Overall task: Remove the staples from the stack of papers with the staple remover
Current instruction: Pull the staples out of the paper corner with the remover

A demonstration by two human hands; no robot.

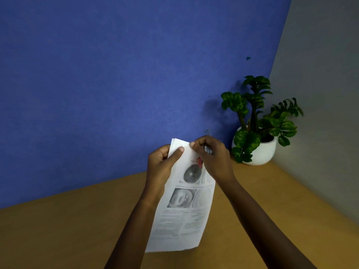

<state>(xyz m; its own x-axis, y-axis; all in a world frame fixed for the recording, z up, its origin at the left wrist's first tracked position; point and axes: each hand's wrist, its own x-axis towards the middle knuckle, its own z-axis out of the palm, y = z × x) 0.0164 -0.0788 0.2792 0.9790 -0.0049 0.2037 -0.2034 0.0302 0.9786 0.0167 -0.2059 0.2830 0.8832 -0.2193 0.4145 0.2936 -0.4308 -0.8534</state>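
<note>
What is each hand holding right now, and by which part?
Left hand grips the stack of papers by its upper left edge. Right hand holds the staple remover against its palm, fingertips at the papers' top edge.

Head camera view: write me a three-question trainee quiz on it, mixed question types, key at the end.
1. True or false: the stack of white printed papers lies flat on the brown wooden table.
2. Where does the green leafy plant in a round white pot stand? A) at the table's far right corner B) on the papers C) at the table's near left edge
3. Fill in: the ___ hand grips the stack's upper left edge.
Key: 1 false, it is held up at an angle; 2 A; 3 left hand.
</note>
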